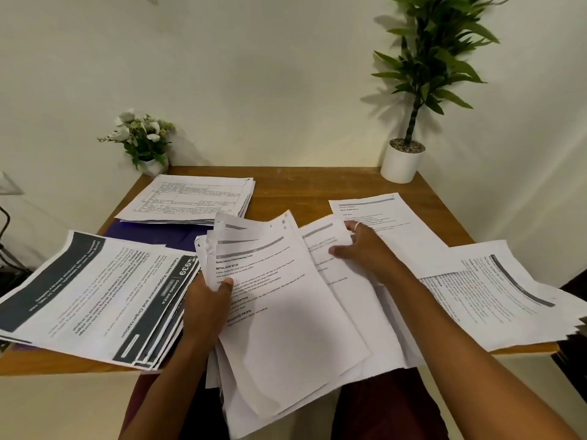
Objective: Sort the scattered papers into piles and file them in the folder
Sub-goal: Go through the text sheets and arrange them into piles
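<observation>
Left hand (206, 300) grips the fanned sheaf (286, 312) at 6 o'clock, thumb on top. Right hand (362, 249) fingers pinch a loose sheet (324, 236) toward 3. Purple folder (158, 233) is at 11, under a pile (190, 198).

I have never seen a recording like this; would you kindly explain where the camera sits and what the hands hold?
There is no machine here: a person wears one camera on the head, looking down at their own hands. The left hand grips a fanned sheaf of papers. The right hand rests on loose sheets; whether it pinches one, I cannot tell. On the wooden table lie a dark-headed pile at the left and a pile of printed tables at the back, on a purple folder. A flower pot and a potted plant stand by the wall.
</observation>
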### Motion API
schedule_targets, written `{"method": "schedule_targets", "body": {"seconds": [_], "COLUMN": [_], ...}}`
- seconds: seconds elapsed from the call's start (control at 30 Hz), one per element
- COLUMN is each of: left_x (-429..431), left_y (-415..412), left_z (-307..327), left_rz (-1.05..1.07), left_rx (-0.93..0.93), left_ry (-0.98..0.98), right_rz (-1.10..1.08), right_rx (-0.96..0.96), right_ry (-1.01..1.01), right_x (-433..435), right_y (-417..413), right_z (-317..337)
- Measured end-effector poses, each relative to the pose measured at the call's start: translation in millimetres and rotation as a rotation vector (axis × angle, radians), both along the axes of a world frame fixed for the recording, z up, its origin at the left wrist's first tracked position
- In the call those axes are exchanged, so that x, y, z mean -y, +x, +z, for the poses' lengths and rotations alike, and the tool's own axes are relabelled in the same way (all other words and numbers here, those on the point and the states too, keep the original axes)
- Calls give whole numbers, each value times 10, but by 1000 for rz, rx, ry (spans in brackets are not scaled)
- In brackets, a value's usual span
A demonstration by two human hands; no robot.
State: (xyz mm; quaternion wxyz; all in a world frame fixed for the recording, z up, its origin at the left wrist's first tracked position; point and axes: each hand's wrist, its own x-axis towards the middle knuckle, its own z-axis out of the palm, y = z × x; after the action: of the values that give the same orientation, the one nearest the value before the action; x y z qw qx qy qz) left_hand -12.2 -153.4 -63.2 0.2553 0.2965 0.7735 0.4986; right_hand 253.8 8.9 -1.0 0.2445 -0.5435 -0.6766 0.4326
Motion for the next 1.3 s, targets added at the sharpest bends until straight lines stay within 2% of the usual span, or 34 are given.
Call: {"method": "schedule_targets", "body": {"seconds": [0.1,0.2,0.3,0.5,0.7,0.77,0.93,1.03,1.13,1.23,1.3], "left_x": [5,7,9,0,-1,-4,3,14,13,20,18], "left_y": [0,18,18,9,17,10,7,18,18,28,39], "left_z": [10,27,30,16,-9,-8,-19,-8,-4,7,14], "left_rz": [0,3,5,13,5,13,-3,-2,4,-3,-10], "left_rx": [3,10,-2,-20,-16,-15,-8,-13,-39,-26,-14], "left_ry": [17,16,14,-5,11,4,15,22,27,38,42], "right_rz": [-153,-286,-383,-428,-399,-368,-147,-128,39,227,244], "right_rx": [-131,-180,-147,88,600,707,727,580,415,533,547], "right_ry": [28,39,135,225,391,503,611,641,520,391,290], "right_x": [-26,-172,-375,-848,-965,-922,-639,-501,-340,-253,-304], "right_y": [43,139,322,756,825,705,351,167,-74,-205,-198], "right_z": [95,171,280,243,-100,-193,-402,-434,-332,-304,-328]}}
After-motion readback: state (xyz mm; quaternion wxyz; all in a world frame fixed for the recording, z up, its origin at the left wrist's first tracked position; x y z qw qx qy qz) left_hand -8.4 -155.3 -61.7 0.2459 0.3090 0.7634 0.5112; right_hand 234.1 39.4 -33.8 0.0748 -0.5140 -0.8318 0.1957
